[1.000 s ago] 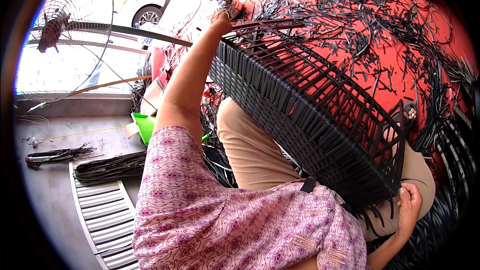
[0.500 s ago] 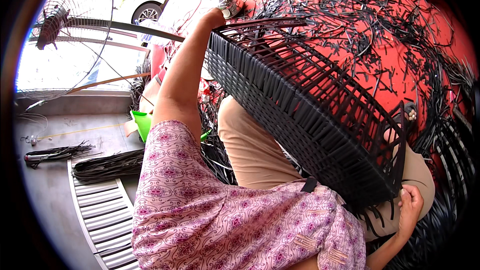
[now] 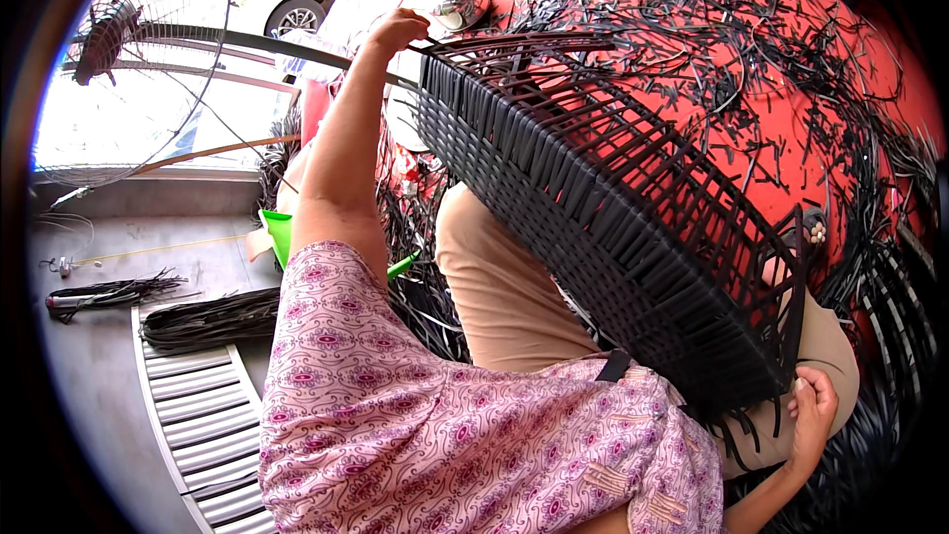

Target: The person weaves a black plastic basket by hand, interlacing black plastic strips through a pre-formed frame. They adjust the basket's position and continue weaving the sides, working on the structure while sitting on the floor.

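A black woven wicker piece (image 3: 583, 208) with a dark open frame of bars lies slanted across my lap, from upper left to lower right. My left hand (image 3: 400, 32) is at its upper left corner, arm stretched out, fingers closed on a thin black strip beside the corner. At the lower right corner, my right hand (image 3: 813, 403) rests close to the edge with its fingers curled together. What lies between those fingers, if anything, is too small to make out. Loose black strip ends (image 3: 733, 435) hang beneath that corner.
Cut black strips (image 3: 732, 49) litter the red floor covering (image 3: 643, 89). A metal can-like container (image 3: 460, 5) stands beyond my left hand. A wire fan (image 3: 148, 59) is at far left, above strip bundles (image 3: 213, 319), a slatted panel (image 3: 203, 415) and a green object (image 3: 278, 234).
My left hand has drawn a little leftward from the corner, showing the thin strip between. The woven piece has shifted slightly rightward in view. My right hand stays nearly in place.
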The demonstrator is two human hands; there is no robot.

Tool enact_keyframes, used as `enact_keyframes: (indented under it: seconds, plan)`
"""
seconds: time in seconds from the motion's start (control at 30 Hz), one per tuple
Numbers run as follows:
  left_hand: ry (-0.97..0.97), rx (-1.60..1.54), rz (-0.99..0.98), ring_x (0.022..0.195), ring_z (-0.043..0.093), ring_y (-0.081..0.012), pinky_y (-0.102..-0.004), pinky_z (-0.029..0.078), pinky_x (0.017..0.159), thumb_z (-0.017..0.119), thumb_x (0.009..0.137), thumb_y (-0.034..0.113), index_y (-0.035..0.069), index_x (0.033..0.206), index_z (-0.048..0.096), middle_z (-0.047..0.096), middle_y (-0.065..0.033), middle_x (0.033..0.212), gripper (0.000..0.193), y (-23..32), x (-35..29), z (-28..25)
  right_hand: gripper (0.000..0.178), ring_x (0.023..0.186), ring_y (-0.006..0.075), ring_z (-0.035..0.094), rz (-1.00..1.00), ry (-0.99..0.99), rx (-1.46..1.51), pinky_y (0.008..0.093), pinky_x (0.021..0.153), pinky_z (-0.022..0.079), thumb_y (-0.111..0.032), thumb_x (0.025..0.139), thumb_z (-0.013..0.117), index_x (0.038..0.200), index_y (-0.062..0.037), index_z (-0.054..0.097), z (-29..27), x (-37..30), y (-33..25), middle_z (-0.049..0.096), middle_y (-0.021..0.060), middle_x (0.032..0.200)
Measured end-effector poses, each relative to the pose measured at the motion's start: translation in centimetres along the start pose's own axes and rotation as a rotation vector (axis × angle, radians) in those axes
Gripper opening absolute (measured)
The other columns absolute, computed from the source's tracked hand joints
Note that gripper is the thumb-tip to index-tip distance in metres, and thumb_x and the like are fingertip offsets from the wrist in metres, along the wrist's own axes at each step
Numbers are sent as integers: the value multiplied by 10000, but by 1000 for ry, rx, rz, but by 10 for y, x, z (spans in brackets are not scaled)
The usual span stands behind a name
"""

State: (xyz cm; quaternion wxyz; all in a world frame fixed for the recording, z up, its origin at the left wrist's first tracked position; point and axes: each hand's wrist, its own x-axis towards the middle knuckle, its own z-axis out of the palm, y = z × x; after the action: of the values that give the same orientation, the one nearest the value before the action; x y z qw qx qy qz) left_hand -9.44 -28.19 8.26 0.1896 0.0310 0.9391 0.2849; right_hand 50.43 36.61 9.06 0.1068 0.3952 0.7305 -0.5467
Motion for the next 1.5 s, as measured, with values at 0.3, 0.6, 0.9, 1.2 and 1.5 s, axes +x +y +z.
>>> enact_keyframes:
  seconds: [0.3,0.6,0.9,1.2,1.5]
  plan:
    - [297,-473,-307,632,558,-87,-253,450,548,704,823,160,126,942,695,639,34,770,124,20,-31,15,301,521,8,403,1,-56,217,143,421,287,-167,901,609,1153,-8,566,3,-7,3,500,-48,703]
    - [171,-885,-210,621,588,-100,-220,522,560,616,900,64,78,960,624,616,-14,763,62,-102,11,-29,265,521,10,392,-43,-56,499,146,428,282,-83,884,613,1127,9,561,11,-20,4,504,-28,724]
    - [218,-689,-32,765,629,-104,-233,504,621,596,966,185,90,995,659,684,-28,891,117,-166,36,-70,296,525,8,407,-36,-34,372,156,451,291,-164,917,637,1164,-10,583,0,-24,-1,506,-53,661]
    - [261,-1054,-111,696,594,-136,-255,545,652,584,922,2,11,946,597,630,-62,834,29,-183,72,-66,289,562,-9,389,-13,-32,570,136,441,272,-134,927,626,1182,-8,573,7,-33,1,471,-66,692]
    - [647,590,19,1032,632,-265,-367,500,882,607,906,332,11,1255,603,664,-159,1159,475,-119,-17,-44,162,734,165,604,-550,551,-454,295,644,486,-149,854,716,965,-40,672,25,-39,-34,616,42,848]
